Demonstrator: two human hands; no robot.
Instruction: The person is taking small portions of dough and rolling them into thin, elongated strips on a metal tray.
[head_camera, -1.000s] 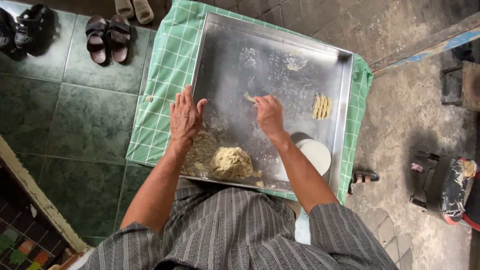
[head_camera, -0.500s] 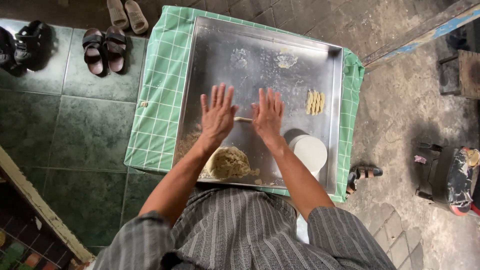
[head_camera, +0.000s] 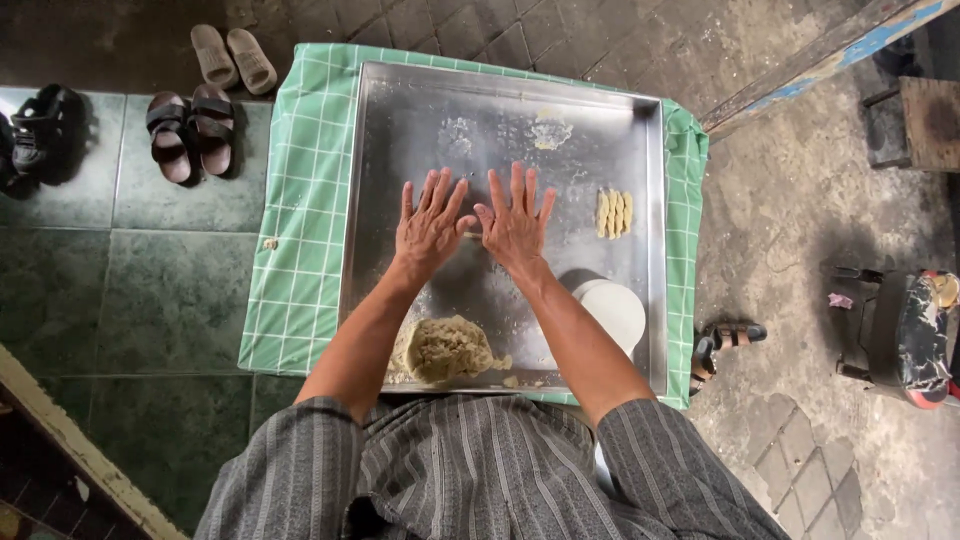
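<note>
My left hand (head_camera: 430, 225) has left the dough lump (head_camera: 445, 350) and joined my right hand (head_camera: 515, 225), both now flat, fingers spread, mid-tray (head_camera: 400, 110).

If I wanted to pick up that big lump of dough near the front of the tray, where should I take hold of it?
Probably scoop the dough lump from its open right side, fingers under the base. It is a soft, ragged mound lying on the metal tray, so a pinch at the top would likely tear it. The left forearm crosses its left edge, and the tray rim sits close in front.

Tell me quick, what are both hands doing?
Left hand: open, flat on the metal tray.
Right hand: open, flat, a thin dough strip between both hands.
</note>
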